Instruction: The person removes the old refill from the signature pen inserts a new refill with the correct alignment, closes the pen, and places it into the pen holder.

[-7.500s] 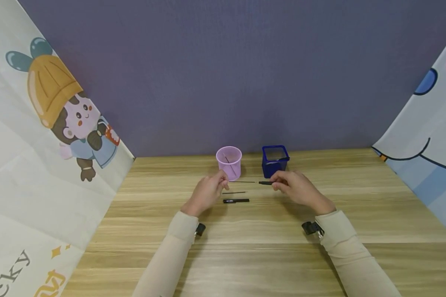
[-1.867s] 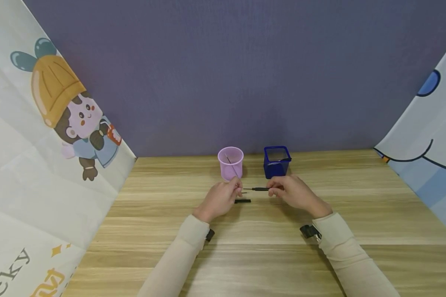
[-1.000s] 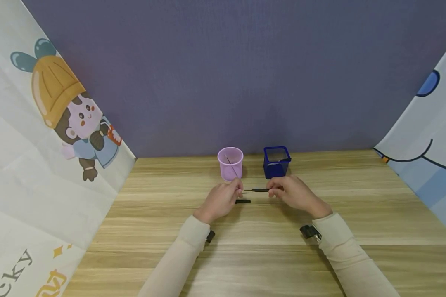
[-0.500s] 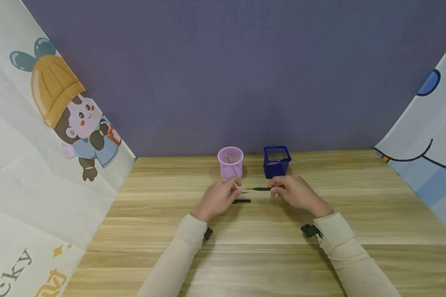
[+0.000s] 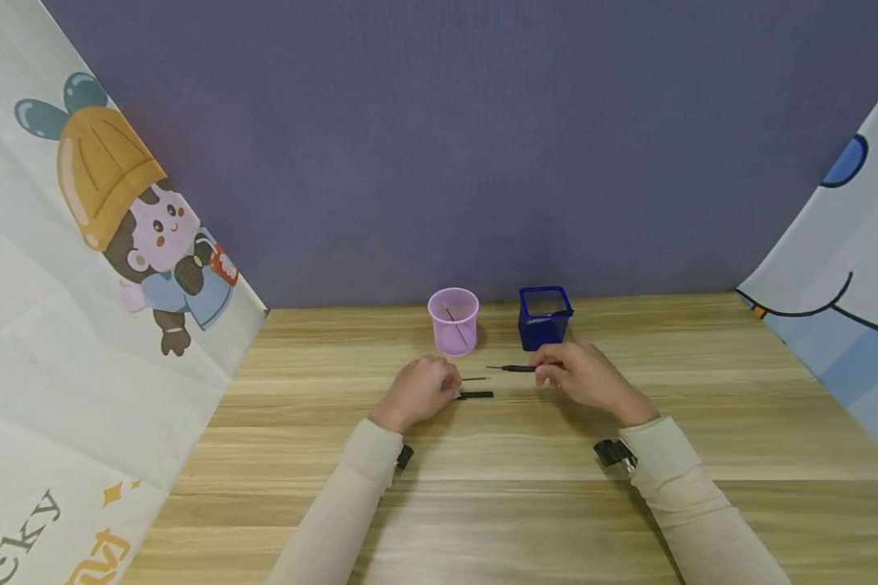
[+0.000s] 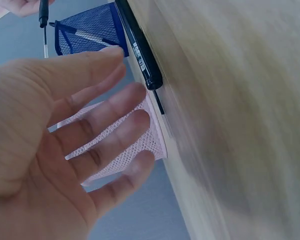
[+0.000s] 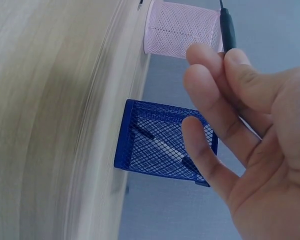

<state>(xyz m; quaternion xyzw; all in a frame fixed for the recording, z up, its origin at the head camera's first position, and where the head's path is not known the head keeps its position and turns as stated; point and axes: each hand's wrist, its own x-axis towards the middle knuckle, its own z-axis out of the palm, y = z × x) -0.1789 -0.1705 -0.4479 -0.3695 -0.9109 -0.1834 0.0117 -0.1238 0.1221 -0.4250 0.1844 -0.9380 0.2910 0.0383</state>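
Observation:
My right hand (image 5: 578,374) pinches a slim black pen part (image 5: 518,369) between thumb and fingertips. A thin refill (image 5: 493,367) sticks out of its left end. In the right wrist view, the black pen part (image 7: 227,30) rises above the thumb. My left hand (image 5: 420,390) holds nothing; in the left wrist view its fingers (image 6: 115,112) are loosely bent and spread. Those fingertips are close to a black pen barrel (image 5: 477,395) with white lettering, which lies on the table; contact cannot be told. Just beyond the barrel lies another thin refill (image 5: 474,379), partly hidden by the left hand.
Behind the hands stand a pink mesh cup (image 5: 454,325) with a thin refill leaning inside and a blue square mesh holder (image 5: 544,329) with a pen in it. A dark panel (image 5: 483,162) rises at the back of the wooden table (image 5: 497,520).
My left hand has let go of the thin refill at the pen part's end and moved left and nearer, toward the barrel. The right hand still pinches the pen part, shifted slightly.

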